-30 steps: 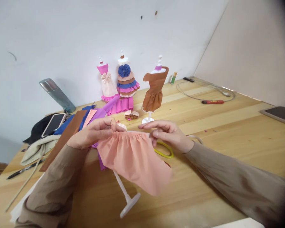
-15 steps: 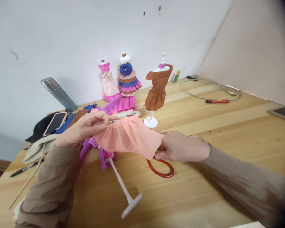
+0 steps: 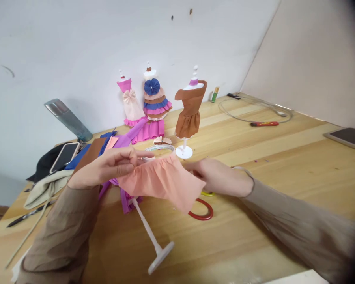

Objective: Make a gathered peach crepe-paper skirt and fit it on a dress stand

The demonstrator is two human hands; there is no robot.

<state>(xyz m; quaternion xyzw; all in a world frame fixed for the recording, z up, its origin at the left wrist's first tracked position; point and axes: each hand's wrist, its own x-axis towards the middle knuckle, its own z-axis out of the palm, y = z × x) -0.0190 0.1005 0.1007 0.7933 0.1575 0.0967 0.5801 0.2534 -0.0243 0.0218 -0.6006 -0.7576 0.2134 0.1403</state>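
Note:
My left hand (image 3: pixel 106 167) pinches the gathered top edge of a peach fabric piece (image 3: pixel 162 181), holding it up over a tilted white mannequin stand (image 3: pixel 154 240) dressed in purple cloth (image 3: pixel 126 199). My right hand (image 3: pixel 221 177) rests behind the fabric's right edge, fingers curled by it and partly hidden. Just under this hand lie scissors with a red handle (image 3: pixel 202 213) and a yellow handle (image 3: pixel 207 193).
Three dressed miniature mannequins stand by the wall: pink (image 3: pixel 128 102), layered blue-brown-pink (image 3: pixel 153 100), brown (image 3: pixel 189 112). A tape roll (image 3: pixel 158 150), fabric sheets (image 3: pixel 91 152), a phone (image 3: pixel 64 156) and a metal flask (image 3: pixel 66 118) are left. A cable (image 3: pixel 254 108), red tool (image 3: pixel 262 124) and tablet (image 3: pixel 347 138) lie right.
The right hand let go of the gathered top edge, dropped towards the scissors, and now sits behind the fabric's right side. The fabric swung left and up in the left hand.

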